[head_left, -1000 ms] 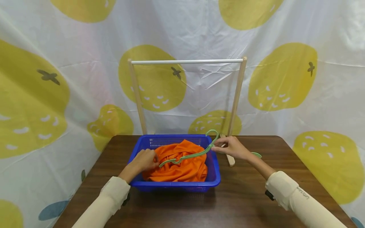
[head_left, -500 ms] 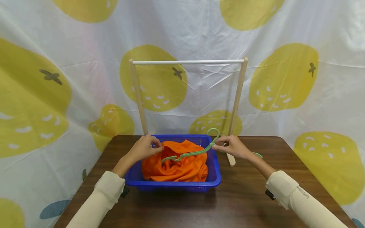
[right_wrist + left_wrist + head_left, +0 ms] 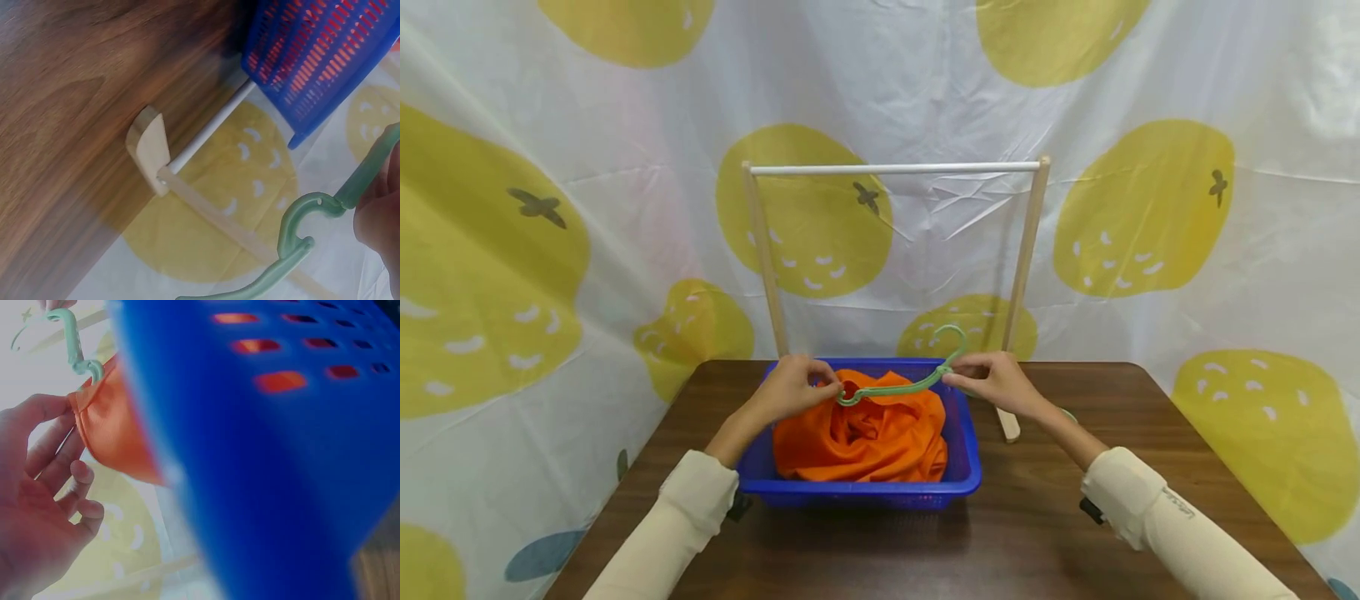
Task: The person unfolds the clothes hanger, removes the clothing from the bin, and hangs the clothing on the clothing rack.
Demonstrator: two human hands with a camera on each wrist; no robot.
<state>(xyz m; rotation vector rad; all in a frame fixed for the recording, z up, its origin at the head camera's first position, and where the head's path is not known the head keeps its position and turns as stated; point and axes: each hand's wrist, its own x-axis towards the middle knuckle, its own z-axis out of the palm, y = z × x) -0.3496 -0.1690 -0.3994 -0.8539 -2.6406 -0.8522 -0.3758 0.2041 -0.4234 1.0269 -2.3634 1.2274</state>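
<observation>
1. I see a dark brown wood-grain desk (image 3: 1060, 517) with rounded far corners; its near edge falls outside my view.
2. Behind the far edge and down both sides, I get a creased white curtain (image 3: 925, 83) printed with yellow fruit.
3. At the far edge I have a wooden rack (image 3: 895, 168) with a white top bar; one wooden foot (image 3: 1008, 425) points toward the near edge.
4. The blue basket (image 3: 857, 487) sits nearer the far edge, left of the desk's middle, with orange cloth (image 3: 880, 446) bunched inside.
5. My left hand (image 3: 792, 390) pinches a hem of that cloth, lifted above the basket.
6. My right hand (image 3: 1000, 382) pinches the green hanger (image 3: 895, 389) below its raised hook; the hanger spans the basket, its left end at the cloth's opening, tip hidden.
7. Past the right wrist I catch a green sliver (image 3: 1069, 414), mostly hidden.
</observation>
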